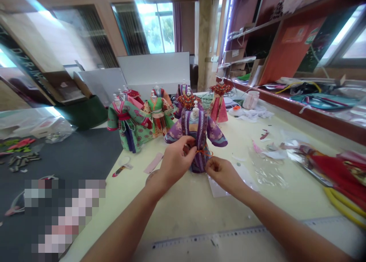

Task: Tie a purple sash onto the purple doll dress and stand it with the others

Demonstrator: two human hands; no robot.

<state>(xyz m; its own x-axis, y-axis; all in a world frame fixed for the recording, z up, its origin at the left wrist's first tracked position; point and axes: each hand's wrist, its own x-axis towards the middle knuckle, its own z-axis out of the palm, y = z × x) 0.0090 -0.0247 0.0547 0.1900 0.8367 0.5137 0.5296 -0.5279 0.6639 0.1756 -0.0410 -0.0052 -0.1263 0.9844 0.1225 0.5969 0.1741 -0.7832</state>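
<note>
In the middle of the table stands a small purple doll dress (pixel 196 128) with patterned front bands and wide sleeves, white beads showing at its neck. A thin orange cord (pixel 203 152) is looped around its waist at the front. My left hand (pixel 178 155) is closed on the dress front, its thumb and fingers curled at the waist beside the cord. Low on the right side of the dress, my right hand (pixel 221 170) is closed with its fingertips pinched near the cord's end. The fingers hide what exactly is in the pinch.
Behind stand several doll dresses, including a green one (pixel 130 121) and a red-and-pink one (pixel 219 102). A long ruler (pixel 228 234) lies in front. Plastic bags (pixel 268 166), red fabric (pixel 340 178) and yellow-handled scissors (pixel 343 206) lie right. A white jar (pixel 251 100) stands behind.
</note>
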